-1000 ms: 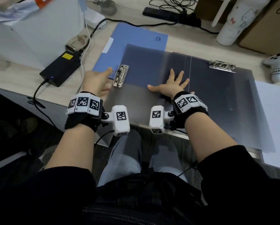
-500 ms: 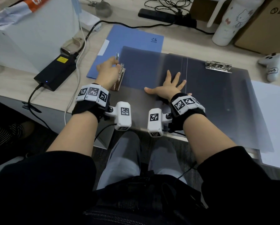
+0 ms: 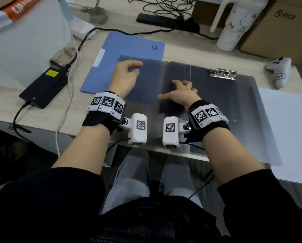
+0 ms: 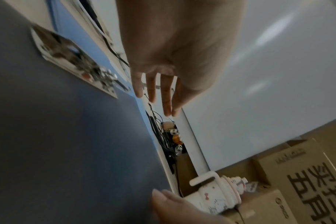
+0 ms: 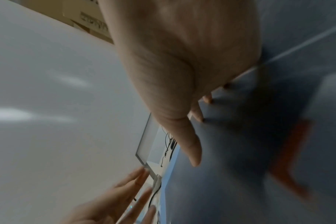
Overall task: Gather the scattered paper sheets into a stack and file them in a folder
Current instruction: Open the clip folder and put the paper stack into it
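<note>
The desk [image 3: 101, 118] carries an open translucent grey folder [image 3: 216, 109] along its near edge, spread flat, its left leaf overlapping a blue folder [image 3: 129, 48] that lies toward the far left. A stack of white paper sheets [image 3: 290, 130] lies at the right edge of the desk, partly under the grey folder's right leaf. A metal clip [image 3: 223, 74] sits at the far edge of the right leaf. The left hand [image 3: 124, 77] hovers above the left leaf, its fingers [image 4: 166, 94] straight, holding nothing. The right hand [image 3: 180, 92] rests on the folder near the central fold, its fingers [image 5: 197, 114] spread with tips touching the surface, gripping nothing.
</note>
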`<state>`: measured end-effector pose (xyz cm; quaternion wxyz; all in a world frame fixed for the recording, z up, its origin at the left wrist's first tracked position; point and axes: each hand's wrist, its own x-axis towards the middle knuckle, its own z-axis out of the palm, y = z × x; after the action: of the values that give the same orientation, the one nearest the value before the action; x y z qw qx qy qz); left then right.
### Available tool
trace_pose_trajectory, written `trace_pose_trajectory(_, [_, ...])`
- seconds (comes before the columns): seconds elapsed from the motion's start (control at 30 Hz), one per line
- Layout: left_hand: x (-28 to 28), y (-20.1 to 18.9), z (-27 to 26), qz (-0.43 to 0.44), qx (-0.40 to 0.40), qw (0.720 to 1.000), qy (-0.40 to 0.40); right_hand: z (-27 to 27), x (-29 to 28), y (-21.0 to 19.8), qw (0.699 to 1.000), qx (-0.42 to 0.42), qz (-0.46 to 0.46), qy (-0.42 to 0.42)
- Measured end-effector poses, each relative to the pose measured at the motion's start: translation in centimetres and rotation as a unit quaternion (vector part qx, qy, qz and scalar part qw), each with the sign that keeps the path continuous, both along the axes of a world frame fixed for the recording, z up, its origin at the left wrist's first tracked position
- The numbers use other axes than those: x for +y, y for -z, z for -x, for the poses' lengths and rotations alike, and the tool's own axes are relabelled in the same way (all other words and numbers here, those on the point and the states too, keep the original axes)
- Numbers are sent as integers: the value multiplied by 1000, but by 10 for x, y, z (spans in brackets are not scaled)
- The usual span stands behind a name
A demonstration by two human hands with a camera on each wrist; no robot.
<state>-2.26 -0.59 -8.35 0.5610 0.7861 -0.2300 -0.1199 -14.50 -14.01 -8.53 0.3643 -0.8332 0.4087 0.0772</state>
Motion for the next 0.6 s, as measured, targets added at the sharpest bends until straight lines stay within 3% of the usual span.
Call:
trace_pose_trajectory(0.2, [-65,-6,18,-23,12,994,110,7,-48,-14,989,-124,-63,42])
trace_pose_trajectory(0.37, [-118,-4,31,-53,52,983,169,23,-93,-14,972,-179,19,153])
trace_pose_trajectory(0.47, [-148,3,35,-65,69,981,168,43,-119,-10,957,-169,101,211])
trace_pose_trajectory(0.6, [-182,12,42,-82,79,981,158,58,-142,0,971,-38,145,189])
